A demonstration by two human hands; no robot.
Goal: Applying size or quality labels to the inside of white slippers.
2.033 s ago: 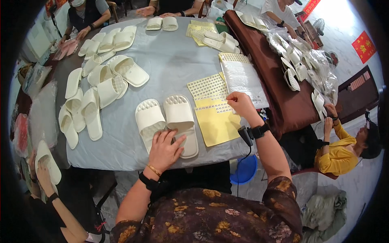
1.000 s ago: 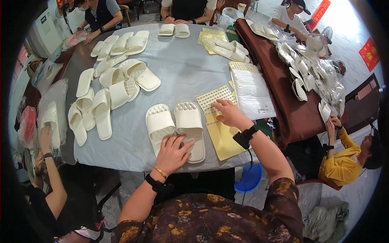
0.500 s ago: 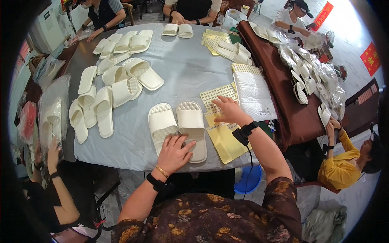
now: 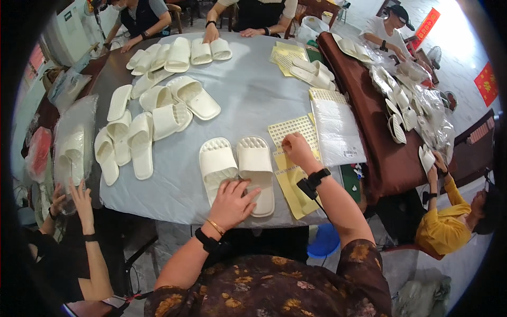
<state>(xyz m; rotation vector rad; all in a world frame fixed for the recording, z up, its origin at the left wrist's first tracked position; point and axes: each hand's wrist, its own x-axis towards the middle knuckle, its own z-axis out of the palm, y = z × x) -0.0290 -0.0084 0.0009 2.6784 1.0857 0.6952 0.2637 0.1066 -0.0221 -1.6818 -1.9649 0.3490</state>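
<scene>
Side by side in front of me lie two white slippers, the left slipper [image 4: 218,164] and the right slipper [image 4: 255,158], toes pointing away. My left hand [image 4: 232,201] rests over their heel ends with its fingers spread, hiding part of both insoles. Over the yellow sticker sheets [image 4: 291,127], to the right of the pair, my right hand [image 4: 299,150] is closed with thumb and fingertips drawn together. Whatever is between those fingertips is hidden. A lower yellow sheet [image 4: 297,195] reaches toward the table edge below my right wrist.
More white slippers [image 4: 141,142] are grouped at the left. A white plastic-wrapped packet [image 4: 338,129] lies right of the sheets, beside a brown padded surface [image 4: 364,116] bearing bagged slippers. Co-workers sit around the table; one person's hand [image 4: 210,34] touches a slipper pair at the far side.
My right hand has gone from spread fingers to a closed pinch over the sticker sheets. My left hand stays on the slippers. Across the table, a person has moved a slipper pair leftward.
</scene>
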